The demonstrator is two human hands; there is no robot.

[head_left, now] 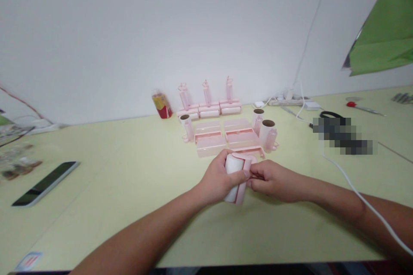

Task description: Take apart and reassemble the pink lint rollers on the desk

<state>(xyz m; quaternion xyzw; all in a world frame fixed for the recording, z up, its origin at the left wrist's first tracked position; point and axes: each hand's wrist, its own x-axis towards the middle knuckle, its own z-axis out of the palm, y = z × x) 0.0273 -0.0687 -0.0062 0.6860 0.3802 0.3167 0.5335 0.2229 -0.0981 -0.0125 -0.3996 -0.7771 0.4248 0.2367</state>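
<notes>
My left hand [215, 177] is wrapped round a lint roller [234, 180], a white roll set in a pink plastic frame, with the thumb pressed on the pink part. From the other side my right hand [272, 179] has its curled fingers against the pink frame; its fingertips are partly hidden behind it. Just beyond the hands lie pink cases [211, 146] with see-through lids, and an open pink tray [248, 152]. White rolls with brown cores stand to either side, one at the left [185, 121] and two at the right [268, 131], with pink handles beside them.
Along the wall stand pink rollers [209, 111] with upright handles, next to a red and yellow packet [162, 105]. A phone [45, 184] lies at the left. To the right are a power strip [288, 101], a screwdriver [364, 107], a blurred dark object [343, 135] and a white cable [351, 187].
</notes>
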